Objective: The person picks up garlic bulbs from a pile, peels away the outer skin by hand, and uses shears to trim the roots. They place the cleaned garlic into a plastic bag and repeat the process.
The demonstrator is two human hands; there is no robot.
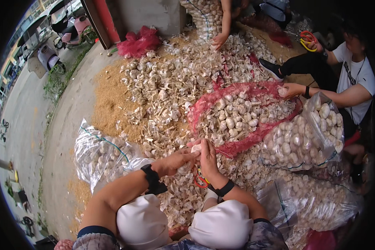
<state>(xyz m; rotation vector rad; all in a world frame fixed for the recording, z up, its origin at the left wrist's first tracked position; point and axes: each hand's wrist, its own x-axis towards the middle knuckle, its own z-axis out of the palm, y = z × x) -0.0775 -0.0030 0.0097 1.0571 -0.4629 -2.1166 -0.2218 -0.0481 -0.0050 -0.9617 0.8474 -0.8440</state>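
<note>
A pale garlic bulb (196, 148) is pinched between the fingertips of both my hands, over the heap of garlic scraps. My left hand (176, 163) reaches in from the left with thumb and fingers closed at the bulb. Fingers raised and bent toward it, my right hand (208, 157) meets the bulb from the other side. Red and yellow handles of scissors (201, 180) show below my right palm; whether that hand grips them is hidden. Just beyond lies an open red mesh bag (236, 146) with garlic bulbs (237, 114) and trimmings on it.
Clear plastic sacks of garlic stand at the left (106, 156) and right (298, 139). A co-worker at the right holds scissors (307, 41) and garlic; another person's hand (219, 41) reaches down at the top. White-covered knees (141, 221) sit below my forearms. Scooters (50, 56) are parked outside.
</note>
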